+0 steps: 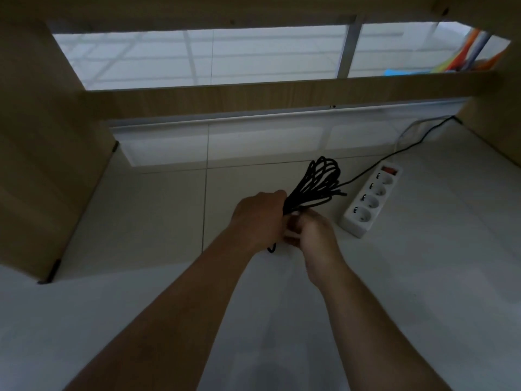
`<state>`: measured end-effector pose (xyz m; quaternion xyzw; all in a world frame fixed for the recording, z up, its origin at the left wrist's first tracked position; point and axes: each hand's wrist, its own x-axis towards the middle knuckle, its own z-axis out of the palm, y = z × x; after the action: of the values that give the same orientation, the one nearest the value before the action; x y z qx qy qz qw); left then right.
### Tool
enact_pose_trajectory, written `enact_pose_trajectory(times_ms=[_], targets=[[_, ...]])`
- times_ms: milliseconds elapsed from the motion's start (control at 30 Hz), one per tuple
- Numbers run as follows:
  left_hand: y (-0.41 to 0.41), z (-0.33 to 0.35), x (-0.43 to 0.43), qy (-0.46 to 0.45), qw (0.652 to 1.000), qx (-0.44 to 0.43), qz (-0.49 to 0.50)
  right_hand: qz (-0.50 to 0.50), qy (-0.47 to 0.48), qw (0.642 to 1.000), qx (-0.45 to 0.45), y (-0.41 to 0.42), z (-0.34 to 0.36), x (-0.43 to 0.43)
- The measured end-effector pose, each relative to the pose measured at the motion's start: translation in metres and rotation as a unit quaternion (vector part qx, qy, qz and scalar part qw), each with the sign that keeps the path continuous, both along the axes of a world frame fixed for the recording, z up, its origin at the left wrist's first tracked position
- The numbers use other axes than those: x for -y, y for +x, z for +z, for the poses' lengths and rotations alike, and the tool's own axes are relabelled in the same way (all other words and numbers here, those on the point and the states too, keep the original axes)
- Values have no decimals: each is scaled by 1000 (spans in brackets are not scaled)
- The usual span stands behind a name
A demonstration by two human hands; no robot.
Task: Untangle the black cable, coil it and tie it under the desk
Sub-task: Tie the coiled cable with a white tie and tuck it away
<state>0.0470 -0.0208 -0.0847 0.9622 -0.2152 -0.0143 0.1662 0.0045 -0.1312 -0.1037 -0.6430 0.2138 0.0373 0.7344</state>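
The black cable (318,182) is gathered into a bundle of several loops that fans out up and to the right above my hands. My left hand (259,215) is closed around the bundle's lower part. My right hand (313,232) sits just beside it, fingers pinched at the same spot; what they pinch is blurred. A short black loop (272,247) hangs below my left wrist. One strand of the cable (394,153) runs off to the back right corner under the desk.
A white power strip (372,198) with a red switch lies on the pale tiled floor right of the bundle. Wooden desk side panels (42,165) stand left and right, a wooden crossbar (253,100) runs across the back. Coloured items (465,60) show far right.
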Motion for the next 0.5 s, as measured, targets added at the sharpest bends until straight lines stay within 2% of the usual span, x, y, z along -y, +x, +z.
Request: enact_pose_trajectory(times_ms=[67, 100, 133, 167, 233, 300, 500], targets=[[0, -2, -2, -22, 1000, -19, -2, 65, -195, 979, 12, -2, -1, 8], [1, -3, -3, -37, 999, -33, 1, 94, -253, 963, 20, -2, 0, 12], [1, -3, -3, -47, 998, -46, 2, 106, -268, 957, 21, -2, 3, 17], [2, -3, -4, -51, 997, -57, 2, 105, -234, 967, 4, -1, 7, 19], [3, -3, -3, -58, 996, -72, -5, 80, -87, 990, -72, 2, 13, 22], [2, -2, -1, -83, 993, -84, -12, 53, 7, 992, -117, 3, 16, 22], [-1, -3, -2, -116, 992, -56, 14, 34, 43, 995, -78, -2, 5, 22]])
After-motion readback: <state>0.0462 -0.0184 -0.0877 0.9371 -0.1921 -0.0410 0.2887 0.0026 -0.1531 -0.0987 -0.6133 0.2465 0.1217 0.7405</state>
